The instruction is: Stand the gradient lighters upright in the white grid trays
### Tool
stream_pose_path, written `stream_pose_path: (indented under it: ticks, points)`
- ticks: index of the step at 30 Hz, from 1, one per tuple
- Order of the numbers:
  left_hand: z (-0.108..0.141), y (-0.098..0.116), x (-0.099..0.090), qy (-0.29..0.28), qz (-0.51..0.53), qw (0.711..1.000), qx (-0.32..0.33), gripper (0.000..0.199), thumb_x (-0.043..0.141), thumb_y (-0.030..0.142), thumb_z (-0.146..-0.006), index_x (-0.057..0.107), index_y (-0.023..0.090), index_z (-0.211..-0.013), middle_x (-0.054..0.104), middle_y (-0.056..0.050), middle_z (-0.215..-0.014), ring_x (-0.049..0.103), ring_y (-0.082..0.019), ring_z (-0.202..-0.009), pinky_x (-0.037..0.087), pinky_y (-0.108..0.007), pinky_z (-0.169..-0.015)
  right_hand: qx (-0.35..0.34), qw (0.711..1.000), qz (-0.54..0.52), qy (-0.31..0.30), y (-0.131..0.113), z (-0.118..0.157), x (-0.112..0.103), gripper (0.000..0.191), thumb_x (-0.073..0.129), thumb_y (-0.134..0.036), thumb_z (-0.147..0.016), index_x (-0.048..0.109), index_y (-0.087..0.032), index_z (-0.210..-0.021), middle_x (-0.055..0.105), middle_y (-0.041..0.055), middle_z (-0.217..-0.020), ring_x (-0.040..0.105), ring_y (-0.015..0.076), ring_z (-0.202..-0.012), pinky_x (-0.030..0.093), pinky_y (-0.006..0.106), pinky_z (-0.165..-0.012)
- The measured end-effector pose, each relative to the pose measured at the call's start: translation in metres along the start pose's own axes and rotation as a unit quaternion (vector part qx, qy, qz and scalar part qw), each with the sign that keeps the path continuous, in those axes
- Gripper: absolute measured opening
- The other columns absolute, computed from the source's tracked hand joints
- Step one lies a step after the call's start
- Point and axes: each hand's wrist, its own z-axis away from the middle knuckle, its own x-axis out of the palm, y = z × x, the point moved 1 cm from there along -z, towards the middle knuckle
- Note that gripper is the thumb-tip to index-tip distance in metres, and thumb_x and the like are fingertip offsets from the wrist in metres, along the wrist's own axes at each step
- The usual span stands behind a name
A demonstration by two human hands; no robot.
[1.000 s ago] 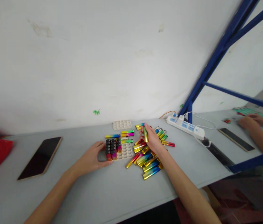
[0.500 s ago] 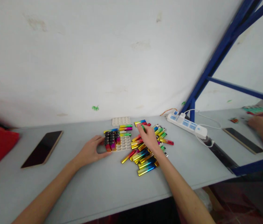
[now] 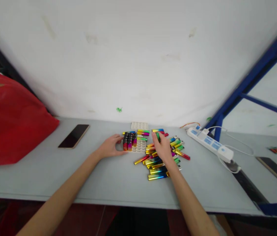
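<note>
Worktop: A pale grey table (image 3: 104, 183) carries the work, its front edge nearest the wearer.
Loose pile: Shiny gold, blue, red and green lighter-like sticks (image 3: 154, 162) lie heaped on their sides at right, a large share of the sorting apparently left.
Left hand: The left hand (image 3: 110, 147) curves, thumb and fingers apart, about the left end of the upright group; whether it presses or merely rests cannot be told.
Right hand: Over the pile, the right hand (image 3: 163, 147) pinches a glossy green stick (image 3: 158, 136) between thumb and fingers, clear of any cell.
Tray: Black-topped red, purple and orange sticks (image 3: 130, 141) stand packed upright in the left part of a cream moulded tray with round cells (image 3: 140, 146); at right, open cells show it partly filled, perhaps about half done.
Behind the tray: More yellow, green and magenta sticks (image 3: 143, 131) lie flat, unplaced.
Wall side: A second cream tray with rows of round cells (image 3: 139, 125) sits near the white plaster wall (image 3: 138, 65), no upright sticks in it.
</note>
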Motion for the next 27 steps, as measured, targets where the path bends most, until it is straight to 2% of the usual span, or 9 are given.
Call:
stream_pose_path:
  ticks: [3, 6, 8, 11, 15, 19, 24, 27]
  points:
    - [0.001, 0.001, 0.001, 0.006, 0.007, 1.0, -0.005, 0.062, 0.084, 0.073, -0.08, 0.075, 0.021, -0.114, 0.071, -0.007, -0.106, 0.068, -0.028, -0.097, 0.054, -0.037, -0.092, -0.064, 0.997, 0.011, -0.046, -0.006, 0.005, 0.007, 0.044, 0.044, -0.064, -0.114, 0.057, -0.028, -0.092, 0.066, 0.004, -0.083, 0.062, 0.0248, -0.081, 0.05, 0.035, -0.077]
    - [0.001, -0.001, 0.002, 0.006, 0.003, 1.0, -0.015, 0.06, 0.084, 0.073, -0.079, 0.074, 0.021, -0.107, 0.069, -0.006, -0.102, 0.067, -0.027, -0.095, 0.054, -0.036, -0.089, -0.138, 0.987, 0.043, -0.075, -0.011, 0.009, 0.014, 0.046, 0.045, -0.06, -0.116, 0.057, -0.026, -0.087, 0.07, 0.0086, -0.095, 0.066, 0.0261, -0.093, 0.053, 0.038, -0.087]
    - [0.001, -0.002, 0.003, 0.001, 0.004, 1.0, -0.014, 0.058, 0.084, 0.072, -0.079, 0.073, 0.021, -0.105, 0.068, -0.006, -0.101, 0.067, -0.027, -0.095, 0.053, -0.036, -0.089, -0.141, 0.982, 0.065, -0.106, -0.012, 0.011, 0.017, 0.049, 0.048, -0.06, -0.116, 0.054, -0.027, -0.082, 0.068, 0.0059, -0.085, 0.066, 0.025, -0.084, 0.052, 0.037, -0.081]
    - [0.001, -0.002, 0.004, 0.001, 0.012, 1.0, -0.014, 0.056, 0.084, 0.07, -0.079, 0.073, 0.021, -0.105, 0.069, -0.006, -0.103, 0.067, -0.028, -0.096, 0.053, -0.037, -0.09, -0.109, 0.98, 0.078, -0.148, -0.009, 0.013, 0.021, 0.049, 0.053, -0.058, -0.117, 0.052, -0.027, -0.079, 0.065, 0.0014, -0.071, 0.064, 0.0224, -0.07, 0.047, 0.034, -0.071]
    - [0.001, -0.004, 0.006, 0.003, 0.007, 1.0, -0.013, 0.056, 0.085, 0.069, -0.079, 0.074, 0.021, -0.107, 0.068, -0.007, -0.102, 0.067, -0.029, -0.095, 0.053, -0.038, -0.089, -0.122, 0.972, 0.082, -0.182, -0.006, 0.015, 0.03, 0.037, 0.058, -0.047, -0.119, 0.063, -0.024, -0.09, 0.077, 0.0053, -0.084, 0.073, 0.0235, -0.079, 0.052, 0.033, -0.075]
    - [0.001, -0.008, 0.009, 0.008, 0.002, 1.0, 0.004, 0.057, 0.084, 0.07, -0.081, 0.074, 0.022, -0.11, 0.069, -0.007, -0.103, 0.067, -0.029, -0.096, 0.054, -0.039, -0.089, -0.144, 0.95, 0.157, -0.229, -0.01, 0.015, 0.041, 0.023, 0.06, -0.037, -0.119, 0.07, -0.02, -0.107, 0.081, 0.0105, -0.103, 0.078, 0.0262, -0.096, 0.059, 0.035, -0.086]
    - [0.002, -0.011, 0.013, 0.019, -0.026, 0.998, 0.049, 0.055, 0.079, 0.074, -0.088, 0.072, 0.023, -0.108, 0.073, -0.01, -0.107, 0.07, -0.033, -0.102, 0.057, -0.044, -0.095, -0.177, 0.914, 0.294, -0.217, -0.026, 0.009, 0.047, 0.034, 0.06, -0.046, -0.118, 0.074, -0.015, -0.116, 0.077, 0.0172, -0.116, 0.077, 0.0308, -0.109, 0.061, 0.041, -0.095]
    - [-0.001, -0.016, 0.015, 0.031, -0.032, 0.996, 0.077, 0.071, 0.08, 0.081, -0.085, 0.072, 0.024, -0.126, 0.078, -0.014, -0.122, 0.072, -0.039, -0.114, 0.057, -0.051, -0.107, -0.181, 0.898, 0.332, -0.224, -0.031, 0.006, 0.048, 0.039, 0.057, -0.049, -0.118, 0.076, -0.014, -0.116, 0.077, 0.0167, -0.113, 0.077, 0.03, -0.107, 0.061, 0.04, -0.094]
